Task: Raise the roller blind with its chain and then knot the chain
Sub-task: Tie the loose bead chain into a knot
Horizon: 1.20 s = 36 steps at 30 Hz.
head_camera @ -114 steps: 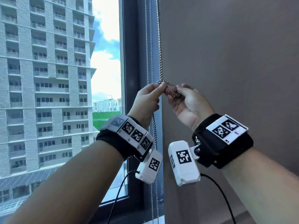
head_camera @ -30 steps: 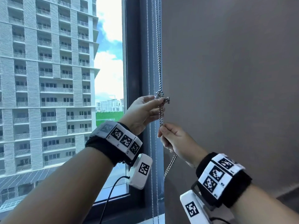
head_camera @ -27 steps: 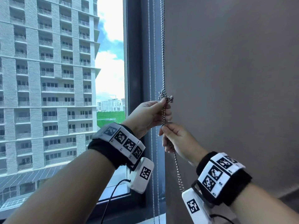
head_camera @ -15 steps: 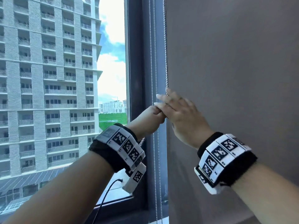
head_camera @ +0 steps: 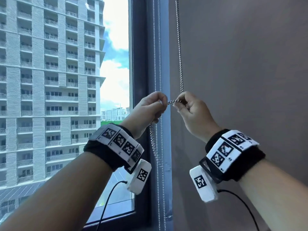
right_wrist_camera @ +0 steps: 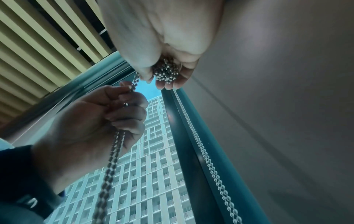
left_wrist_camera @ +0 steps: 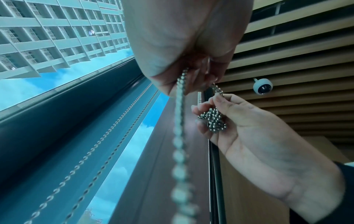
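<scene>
Nearest, my left hand point(head_camera: 150, 106) pinches the bead chain point(head_camera: 179, 47) with curled fingers, doubled strands hanging slack below it. Just beside, my right hand point(head_camera: 191, 110) grips a bunched knot point(right_wrist_camera: 165, 71) of beads; a short taut run bridges both. Beyond: window frame point(head_camera: 141, 64), grey blind point(head_camera: 241, 64), tower block point(head_camera: 50, 64). Judged light, limp, slippery; best held close by the knot.

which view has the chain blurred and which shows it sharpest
Left wrist view: the chain hanging from the left hand is smeared and out of focus near the lens. Head view: beads are crisp above the right hand. Right wrist view: mildly soft, teal-tinted.
</scene>
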Each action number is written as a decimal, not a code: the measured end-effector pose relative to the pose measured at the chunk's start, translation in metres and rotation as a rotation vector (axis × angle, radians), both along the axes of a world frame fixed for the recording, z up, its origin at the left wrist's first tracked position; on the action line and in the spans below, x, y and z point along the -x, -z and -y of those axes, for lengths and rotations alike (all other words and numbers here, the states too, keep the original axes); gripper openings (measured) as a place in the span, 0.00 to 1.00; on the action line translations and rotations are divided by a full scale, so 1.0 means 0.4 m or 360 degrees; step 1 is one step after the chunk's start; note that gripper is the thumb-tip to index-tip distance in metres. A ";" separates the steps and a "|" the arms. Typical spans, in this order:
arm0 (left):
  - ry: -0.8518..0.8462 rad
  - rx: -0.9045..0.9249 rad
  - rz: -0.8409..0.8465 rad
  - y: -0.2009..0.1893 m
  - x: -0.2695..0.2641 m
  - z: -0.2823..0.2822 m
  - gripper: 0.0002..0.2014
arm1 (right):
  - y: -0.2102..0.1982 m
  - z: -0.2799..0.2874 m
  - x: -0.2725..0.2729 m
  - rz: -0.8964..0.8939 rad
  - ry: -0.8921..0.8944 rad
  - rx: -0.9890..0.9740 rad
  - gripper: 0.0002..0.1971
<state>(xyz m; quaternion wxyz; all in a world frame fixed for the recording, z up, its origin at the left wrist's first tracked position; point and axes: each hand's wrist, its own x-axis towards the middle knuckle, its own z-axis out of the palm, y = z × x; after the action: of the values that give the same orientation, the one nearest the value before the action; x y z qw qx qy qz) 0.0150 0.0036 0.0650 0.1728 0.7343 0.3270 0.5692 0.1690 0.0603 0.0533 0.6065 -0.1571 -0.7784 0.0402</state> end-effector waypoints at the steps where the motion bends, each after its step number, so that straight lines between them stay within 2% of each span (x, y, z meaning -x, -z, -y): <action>1: -0.0058 -0.0039 -0.0039 -0.005 -0.002 -0.005 0.15 | -0.003 0.002 0.003 -0.0087 -0.0080 0.0086 0.07; 5: -0.0387 -0.0197 -0.0002 -0.014 -0.005 -0.039 0.18 | -0.031 0.020 0.003 -0.0501 -0.0368 0.0415 0.10; 8: -0.0467 -0.0164 0.0086 -0.022 -0.020 -0.046 0.16 | -0.052 0.034 0.007 -0.0636 -0.0592 0.0666 0.09; 10: -0.0487 -0.0123 0.0098 -0.033 -0.039 -0.050 0.13 | -0.065 0.041 0.012 -0.0760 -0.0841 0.0887 0.09; 13: -0.0321 0.0022 0.0192 -0.039 -0.059 -0.064 0.16 | -0.084 0.050 0.016 -0.0936 -0.1186 0.1182 0.10; 15: -0.0134 0.0058 0.0322 -0.038 -0.063 -0.069 0.12 | -0.089 0.048 0.014 -0.0974 -0.1321 0.1335 0.13; 17: 0.0010 0.0073 0.0430 -0.039 -0.066 -0.069 0.08 | -0.088 0.046 0.015 -0.0975 -0.1389 0.1404 0.11; 19: 0.0102 0.0101 0.0472 -0.045 -0.073 -0.068 0.08 | -0.084 0.037 0.015 -0.1002 -0.1366 0.1367 0.05; 22: 0.0105 0.0151 0.0462 -0.057 -0.079 -0.072 0.14 | -0.079 0.021 0.012 -0.0930 -0.1048 0.1075 0.13; 23: 0.0104 0.0161 0.0463 -0.059 -0.080 -0.073 0.14 | -0.076 0.017 0.011 -0.0839 -0.0832 0.0870 0.15; 26: 0.0133 0.0185 0.0445 -0.057 -0.083 -0.079 0.15 | -0.068 -0.014 0.005 -0.0500 0.0117 0.0132 0.16; 28: 0.0168 0.0210 0.0438 -0.053 -0.088 -0.079 0.16 | -0.062 -0.022 0.008 -0.0297 0.0415 -0.0073 0.15; 29: 0.0207 0.0238 0.0439 -0.053 -0.091 -0.077 0.16 | -0.062 -0.022 0.010 -0.0244 0.0394 -0.0040 0.15; 30: 0.0263 0.0276 0.0430 -0.052 -0.092 -0.075 0.17 | -0.064 -0.016 0.011 -0.0239 0.0233 0.0104 0.14; 33: 0.0446 0.0397 0.0314 -0.051 -0.090 -0.065 0.17 | -0.081 0.025 0.007 -0.0209 -0.0556 0.0654 0.12; 34: 0.0501 0.0429 0.0281 -0.050 -0.088 -0.060 0.17 | -0.090 0.032 0.003 -0.0173 -0.0632 0.0719 0.11; 36: 0.0607 0.0462 0.0267 -0.047 -0.082 -0.054 0.17 | -0.106 0.036 -0.006 -0.0102 -0.0604 0.0715 0.08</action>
<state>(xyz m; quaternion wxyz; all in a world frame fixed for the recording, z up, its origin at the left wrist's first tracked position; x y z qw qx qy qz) 0.0479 0.0252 0.0838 0.4073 0.7004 0.2454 0.5323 0.1715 0.0458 0.0957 0.5625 -0.1378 -0.7458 0.3291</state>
